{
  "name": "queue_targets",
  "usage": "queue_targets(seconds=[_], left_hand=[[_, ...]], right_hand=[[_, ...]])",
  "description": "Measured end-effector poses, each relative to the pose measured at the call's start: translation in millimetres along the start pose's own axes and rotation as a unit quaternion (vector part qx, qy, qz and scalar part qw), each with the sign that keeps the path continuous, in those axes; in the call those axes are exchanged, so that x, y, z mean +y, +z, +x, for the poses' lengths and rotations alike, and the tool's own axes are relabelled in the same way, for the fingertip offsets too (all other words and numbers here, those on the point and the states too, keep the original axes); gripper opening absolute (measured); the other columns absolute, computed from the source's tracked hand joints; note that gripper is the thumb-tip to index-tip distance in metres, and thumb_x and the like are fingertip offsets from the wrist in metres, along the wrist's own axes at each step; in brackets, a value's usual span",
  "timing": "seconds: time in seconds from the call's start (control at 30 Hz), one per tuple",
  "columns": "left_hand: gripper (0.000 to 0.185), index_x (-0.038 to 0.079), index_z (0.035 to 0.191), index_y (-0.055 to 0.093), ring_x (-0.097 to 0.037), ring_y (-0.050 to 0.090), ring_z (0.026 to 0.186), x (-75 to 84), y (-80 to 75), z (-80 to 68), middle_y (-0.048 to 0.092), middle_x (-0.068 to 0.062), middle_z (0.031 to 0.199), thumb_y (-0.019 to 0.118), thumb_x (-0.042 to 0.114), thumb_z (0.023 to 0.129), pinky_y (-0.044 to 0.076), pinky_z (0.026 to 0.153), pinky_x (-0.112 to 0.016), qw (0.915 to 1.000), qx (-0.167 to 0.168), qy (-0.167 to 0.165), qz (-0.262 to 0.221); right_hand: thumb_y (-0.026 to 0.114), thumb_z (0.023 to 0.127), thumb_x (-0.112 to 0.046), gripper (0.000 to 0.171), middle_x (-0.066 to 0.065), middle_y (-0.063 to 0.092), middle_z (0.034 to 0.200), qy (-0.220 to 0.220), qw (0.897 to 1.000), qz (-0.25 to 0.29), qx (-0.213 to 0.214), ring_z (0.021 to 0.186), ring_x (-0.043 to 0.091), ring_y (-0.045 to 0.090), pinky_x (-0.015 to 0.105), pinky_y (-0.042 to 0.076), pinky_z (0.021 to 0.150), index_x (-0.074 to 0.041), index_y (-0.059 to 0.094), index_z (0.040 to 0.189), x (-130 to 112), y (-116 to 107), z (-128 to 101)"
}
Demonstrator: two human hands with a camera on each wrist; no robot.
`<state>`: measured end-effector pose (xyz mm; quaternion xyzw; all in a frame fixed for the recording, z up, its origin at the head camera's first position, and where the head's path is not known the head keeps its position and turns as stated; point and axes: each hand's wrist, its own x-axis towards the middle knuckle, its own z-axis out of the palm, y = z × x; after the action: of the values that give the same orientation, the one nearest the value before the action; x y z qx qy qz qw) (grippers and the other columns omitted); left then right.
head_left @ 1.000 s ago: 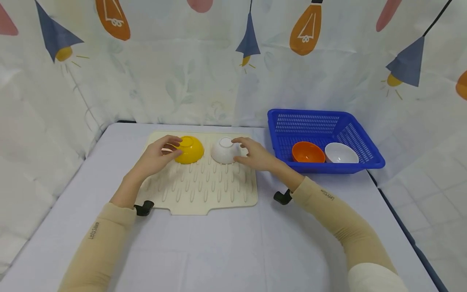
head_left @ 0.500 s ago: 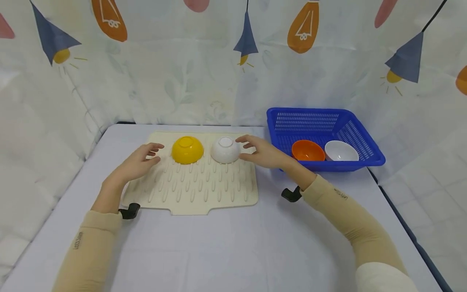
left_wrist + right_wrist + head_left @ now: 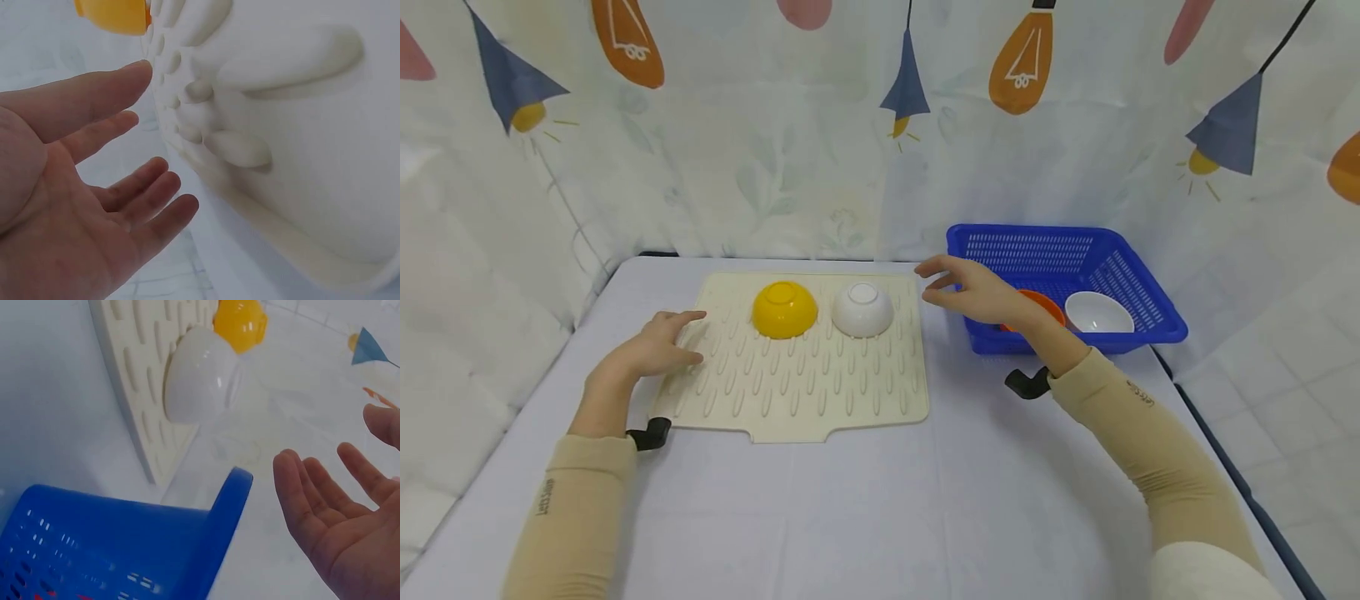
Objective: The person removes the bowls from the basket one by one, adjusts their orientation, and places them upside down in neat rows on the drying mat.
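Observation:
On the cream draining board [image 3: 797, 400] two bowls lie upside down side by side: a yellow bowl [image 3: 784, 310] and, to its right, a white bowl [image 3: 862, 310]. My left hand [image 3: 651, 346] hovers at the board's left edge, fingers spread and holding nothing; the left wrist view shows the palm [image 3: 69, 206] beside the ridged surface. My right hand [image 3: 973, 287], also holding nothing with fingers relaxed, is over the left side of the blue basket [image 3: 1150, 292]. Inside the basket sit an orange bowl [image 3: 1051, 305], partly hidden by my right arm, and another white bowl [image 3: 1100, 312], both upright.
A white cloth covers the table [image 3: 850, 517]. Close behind it hangs a patterned curtain [image 3: 820, 150], which continues along both sides. The basket stands at the back right, right of the board, its rim higher than the board.
My left hand has drawn away from the yellow bowl, left to the board's edge. My right hand has left the white bowl and moved right, over the basket's side. The bowls stay put.

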<state>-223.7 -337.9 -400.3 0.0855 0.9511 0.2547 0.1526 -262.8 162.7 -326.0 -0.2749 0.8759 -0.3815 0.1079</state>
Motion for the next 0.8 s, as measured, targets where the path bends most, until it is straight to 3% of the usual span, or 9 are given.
queue_targets(seconds=[0.17,0.4,0.5,0.67,0.8], left_hand=[[0.082,-0.01,0.152,0.029,-0.065,0.026,0.129,-5.0,1.6,-1.9,0.022,-0.05,0.14,0.075,0.014,0.088,0.03,0.1,-0.078,0.9997,-0.008,-0.007,0.023],[0.079,-0.011,0.15,0.032,-0.069,0.027,0.128,-7.0,5.4,-2.3,0.021,-0.051,0.141,0.072,0.026,0.093,0.033,0.097,-0.079,0.9986,-0.028,-0.012,0.043],[0.078,-0.014,0.15,0.03,-0.069,0.029,0.126,-8.5,5.8,-1.8,0.025,-0.051,0.138,0.069,0.026,0.095,0.034,0.095,-0.079,0.9985,-0.02,-0.014,0.049],[0.074,-0.022,0.147,0.027,-0.064,0.038,0.121,-11.9,3.6,-2.7,0.037,-0.047,0.131,0.062,0.017,0.096,0.036,0.097,-0.074,0.9991,0.01,-0.027,0.03],[0.069,-0.026,0.145,0.027,-0.058,0.046,0.116,-16.3,-0.1,-3.3,0.042,-0.045,0.13,0.061,0.009,0.095,0.042,0.096,-0.067,0.9996,0.004,-0.024,-0.012]], right_hand=[[0.067,0.102,-0.029,0.047,0.004,0.054,0.145,0.01,1.0,0.02,-0.01,0.126,0.024,0.057,0.045,0.051,0.102,-0.012,0.054,0.144,3.8,-10.9,-4.5],[0.067,0.102,-0.033,0.048,0.002,0.053,0.144,0.03,0.999,0.031,-0.003,0.121,0.023,0.06,0.043,0.054,0.098,-0.016,0.053,0.145,11.1,-27.5,-9.9],[0.066,0.102,-0.032,0.048,0.004,0.053,0.144,0.036,0.999,0.036,0.004,0.119,0.026,0.061,0.043,0.054,0.098,-0.015,0.053,0.145,16.3,-33.6,-10.7],[0.064,0.104,-0.027,0.047,0.012,0.052,0.146,0.041,0.998,0.042,0.013,0.121,0.029,0.061,0.045,0.054,0.099,-0.011,0.051,0.146,22.5,-40.6,-11.7],[0.063,0.104,-0.024,0.047,0.017,0.051,0.146,0.048,0.998,0.048,0.018,0.12,0.033,0.061,0.049,0.053,0.099,-0.009,0.05,0.147,25.1,-45.1,-13.7]])
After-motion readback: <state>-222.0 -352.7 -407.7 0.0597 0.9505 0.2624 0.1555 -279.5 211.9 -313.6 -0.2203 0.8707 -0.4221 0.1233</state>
